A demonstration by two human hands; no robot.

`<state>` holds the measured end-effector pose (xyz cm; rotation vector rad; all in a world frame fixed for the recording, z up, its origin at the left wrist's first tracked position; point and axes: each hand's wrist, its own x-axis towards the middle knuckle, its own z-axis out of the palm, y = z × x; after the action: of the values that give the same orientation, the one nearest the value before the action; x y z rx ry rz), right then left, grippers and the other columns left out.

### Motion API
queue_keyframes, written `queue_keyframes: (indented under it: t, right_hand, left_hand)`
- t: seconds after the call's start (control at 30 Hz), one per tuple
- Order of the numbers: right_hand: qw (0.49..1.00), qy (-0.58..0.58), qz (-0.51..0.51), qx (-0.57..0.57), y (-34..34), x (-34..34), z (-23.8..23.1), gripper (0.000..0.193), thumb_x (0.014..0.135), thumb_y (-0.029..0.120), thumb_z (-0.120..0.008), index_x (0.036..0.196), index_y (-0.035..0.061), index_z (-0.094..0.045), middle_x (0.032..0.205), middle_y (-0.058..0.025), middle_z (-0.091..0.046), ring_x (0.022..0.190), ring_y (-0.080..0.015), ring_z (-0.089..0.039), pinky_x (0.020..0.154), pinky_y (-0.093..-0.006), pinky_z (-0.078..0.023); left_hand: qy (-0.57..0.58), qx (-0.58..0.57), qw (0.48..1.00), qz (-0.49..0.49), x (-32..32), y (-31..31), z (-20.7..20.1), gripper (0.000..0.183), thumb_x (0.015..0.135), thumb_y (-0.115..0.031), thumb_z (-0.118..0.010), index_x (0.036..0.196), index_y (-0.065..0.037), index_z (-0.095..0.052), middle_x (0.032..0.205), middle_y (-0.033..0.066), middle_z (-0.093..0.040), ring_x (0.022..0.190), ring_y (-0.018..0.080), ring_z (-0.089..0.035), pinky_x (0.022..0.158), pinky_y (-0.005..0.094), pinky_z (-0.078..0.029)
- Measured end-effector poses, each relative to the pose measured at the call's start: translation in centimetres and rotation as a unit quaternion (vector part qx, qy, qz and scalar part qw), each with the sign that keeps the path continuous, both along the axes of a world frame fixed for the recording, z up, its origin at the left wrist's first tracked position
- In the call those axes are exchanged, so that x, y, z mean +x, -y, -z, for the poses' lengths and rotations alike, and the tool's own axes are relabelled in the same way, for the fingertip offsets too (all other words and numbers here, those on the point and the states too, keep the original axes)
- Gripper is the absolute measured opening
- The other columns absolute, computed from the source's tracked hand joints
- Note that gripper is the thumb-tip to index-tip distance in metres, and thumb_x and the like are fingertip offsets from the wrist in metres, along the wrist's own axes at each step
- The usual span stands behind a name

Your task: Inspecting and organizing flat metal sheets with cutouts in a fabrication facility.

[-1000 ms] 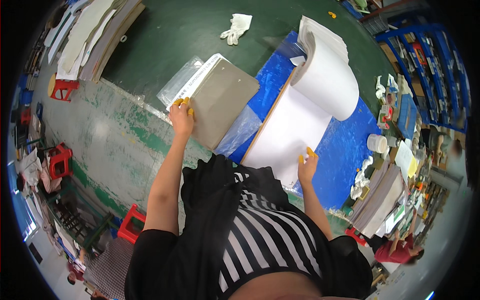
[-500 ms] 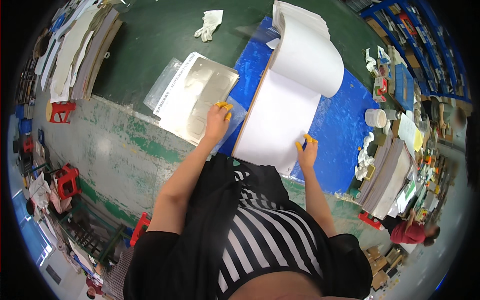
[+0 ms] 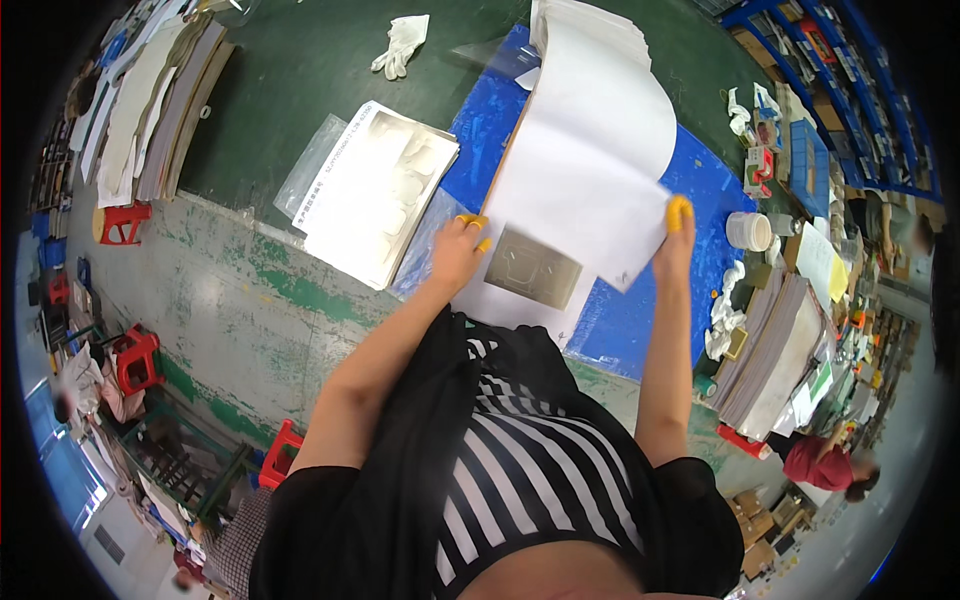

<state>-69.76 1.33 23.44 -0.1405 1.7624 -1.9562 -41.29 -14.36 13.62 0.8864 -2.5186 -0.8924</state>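
Observation:
A thick pad of large white sheets (image 3: pixel 575 165) lies over a blue board, its upper sheets curled back at the far end. My right hand (image 3: pixel 677 230), with yellow finger covers, pinches the near right corner of a lifted white sheet (image 3: pixel 630 262). Beneath that sheet a grey metallic plate (image 3: pixel 533 268) with faint outlines shows on the white page below. My left hand (image 3: pixel 462 248), also in yellow finger covers, rests at the pad's left edge with thumb and fingers apart. Left of it lies a stack of pale, shiny sheets (image 3: pixel 385 195) with a white printed margin.
Clear plastic film (image 3: pixel 424 240) lies between the stack and the blue board (image 3: pixel 625 325). A white glove (image 3: pixel 403 46) is on the green table (image 3: pixel 290 60). On the right stand a white tub (image 3: pixel 748 231), crumpled tissue and piled boards (image 3: pixel 775 350). Another person (image 3: pixel 820 462) is at far right.
My right hand has moved up and right, lifting the sheet's near corner. The metallic plate has come into view under it. My left hand has shifted right, away from the stack.

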Motion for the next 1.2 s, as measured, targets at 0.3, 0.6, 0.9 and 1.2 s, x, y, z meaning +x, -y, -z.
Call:
queue_keyframes:
  t: [0.3, 0.6, 0.9, 1.2]
  right_hand:
    - [0.973, 0.086, -0.042, -0.209, 6.1, -7.1, -0.1, 0.042, 0.093, 0.026, -0.042, 0.132, 0.0126, -0.033, 0.131, -0.0101, -0.039, 0.120, -0.0304, -0.042, 0.098, -0.0403, -0.036]
    - [0.990, 0.117, -0.057, -0.056, 0.2, 1.7, 5.7, 0.038, 0.093, 0.024, -0.040, 0.128, 0.0086, -0.040, 0.126, -0.0083, -0.047, 0.108, -0.0251, -0.051, 0.091, -0.0378, -0.043]
    - [0.943, 0.260, -0.208, -0.015, 2.1, 14.8, 2.6, 0.061, 0.089, 0.037, -0.051, 0.138, 0.0150, -0.022, 0.127, -0.0058, -0.040, 0.117, -0.0258, -0.042, 0.093, -0.0433, -0.038]
    - [0.976, 0.116, -0.184, -0.026, 3.9, 15.6, -1.6, 0.034, 0.092, 0.014, -0.047, 0.124, 0.0041, -0.042, 0.118, -0.0077, -0.051, 0.107, -0.0192, -0.050, 0.090, -0.0322, -0.042]
  left_hand:
    - [0.132, -0.049, 0.990, -0.013, -2.4, -1.1, -0.5, 0.067, 0.062, -0.020, -0.075, 0.119, 0.000, -0.047, 0.106, 0.0157, -0.051, 0.097, 0.0306, -0.049, 0.081, 0.0380, -0.043]
    - [0.150, 0.038, 0.988, -0.028, -0.1, 1.2, 0.0, 0.039, 0.069, -0.006, -0.063, 0.107, -0.003, -0.057, 0.091, 0.0159, -0.057, 0.083, 0.0328, -0.057, 0.070, 0.0404, -0.048]
    - [-0.046, 0.170, 0.982, 0.073, 1.6, -3.1, -9.6, 0.017, 0.073, -0.007, -0.058, 0.089, -0.001, -0.061, 0.094, 0.0199, -0.055, 0.087, 0.0349, -0.056, 0.075, 0.0406, -0.047]
    - [-0.082, 0.070, 0.994, 0.024, 4.5, -3.0, -16.4, 0.041, 0.080, -0.019, -0.061, 0.117, -0.003, -0.051, 0.114, 0.0192, -0.051, 0.104, 0.0329, -0.050, 0.090, 0.0352, -0.041]
